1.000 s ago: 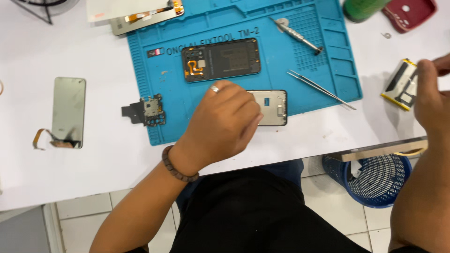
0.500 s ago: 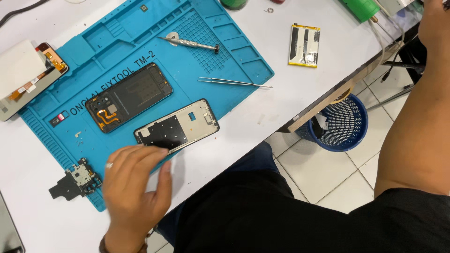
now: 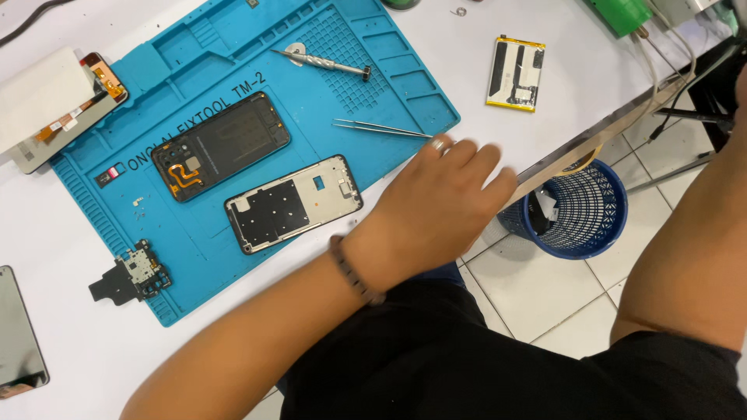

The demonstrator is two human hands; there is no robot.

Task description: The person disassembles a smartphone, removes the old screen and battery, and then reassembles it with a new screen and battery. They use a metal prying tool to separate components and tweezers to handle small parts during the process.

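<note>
My left hand (image 3: 436, 206) stretches flat over the white table's front edge, palm down, fingers extended, holding nothing. It has a ring on one finger and a bead bracelet at the wrist. Its fingertips lie just below the metal tweezers (image 3: 381, 128) and right of the phone mid-frame (image 3: 294, 204), which lies on the blue repair mat (image 3: 194, 66). A black phone back housing (image 3: 220, 146) with an orange flex lies above the mid-frame. Only my right forearm (image 3: 692, 233) shows at the right; the hand is out of frame.
A screwdriver (image 3: 323, 62) rests on the mat's upper part. On the table lie a yellow-edged battery (image 3: 515, 74), a small circuit board (image 3: 132, 272), a screen panel (image 3: 17, 342) and another phone part under white paper (image 3: 54, 105). A blue mesh bin (image 3: 576, 206) stands on the tiled floor.
My left hand left the mid-frame and swept right along the table edge, toward the tweezers. The view has shifted slightly; the mid-frame stays where it lay.
</note>
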